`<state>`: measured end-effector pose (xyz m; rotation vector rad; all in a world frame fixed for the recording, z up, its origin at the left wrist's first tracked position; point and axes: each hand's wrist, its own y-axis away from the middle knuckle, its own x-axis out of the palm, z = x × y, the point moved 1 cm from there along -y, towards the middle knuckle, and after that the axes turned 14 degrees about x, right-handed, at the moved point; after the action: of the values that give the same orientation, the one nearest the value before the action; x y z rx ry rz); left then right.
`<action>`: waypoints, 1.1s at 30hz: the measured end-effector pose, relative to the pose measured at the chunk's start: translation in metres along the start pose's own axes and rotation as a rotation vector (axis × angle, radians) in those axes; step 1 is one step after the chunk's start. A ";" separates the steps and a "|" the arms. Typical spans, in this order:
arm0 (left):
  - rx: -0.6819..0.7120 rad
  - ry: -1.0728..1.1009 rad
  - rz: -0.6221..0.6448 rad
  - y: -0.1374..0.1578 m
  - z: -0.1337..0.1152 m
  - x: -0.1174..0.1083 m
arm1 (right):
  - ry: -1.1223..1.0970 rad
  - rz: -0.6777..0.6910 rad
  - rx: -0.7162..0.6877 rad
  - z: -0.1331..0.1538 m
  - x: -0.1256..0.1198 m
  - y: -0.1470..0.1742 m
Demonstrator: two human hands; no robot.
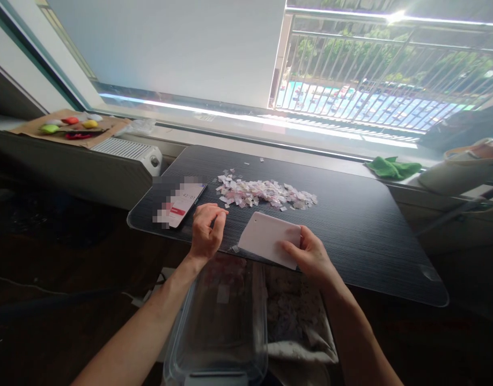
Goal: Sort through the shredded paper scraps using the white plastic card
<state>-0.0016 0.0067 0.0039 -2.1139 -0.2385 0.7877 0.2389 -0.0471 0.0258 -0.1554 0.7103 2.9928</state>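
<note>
My right hand (pixel 313 254) grips the right end of a pale, flat card (pixel 266 236), thumb on its upper face. A small dark hole shows near the card's far left corner. Its near edge reaches the front of the dark table (pixel 351 225). To the left, my left hand (pixel 208 228) is closed, fingers curled in, apart from the card; nothing shows in it. Beyond both hands spreads a heap of small white and pinkish paper pieces (pixel 262 192). A small scrap (pixel 235 249) lies at the table's front edge, beside the card.
Left of my left hand lies a phone (pixel 185 203). Below the table's front edge stand a clear plastic bin (pixel 226 332) and a bag of scraps (pixel 294 311). A green cloth (pixel 393 168) and a radiator (pixel 129 150) are by the window.
</note>
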 end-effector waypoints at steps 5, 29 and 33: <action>-0.009 -0.002 0.009 0.000 0.000 0.000 | 0.025 0.068 0.018 -0.001 0.001 -0.001; -0.003 -0.010 0.021 -0.002 -0.002 0.000 | 0.009 -0.246 -0.156 0.006 -0.043 -0.060; 0.012 -0.002 0.011 -0.001 -0.002 0.000 | 0.016 -0.070 -0.083 0.011 -0.039 -0.046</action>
<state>-0.0007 0.0063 0.0057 -2.1052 -0.2229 0.7963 0.2802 -0.0029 0.0191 -0.2035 0.5696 2.9589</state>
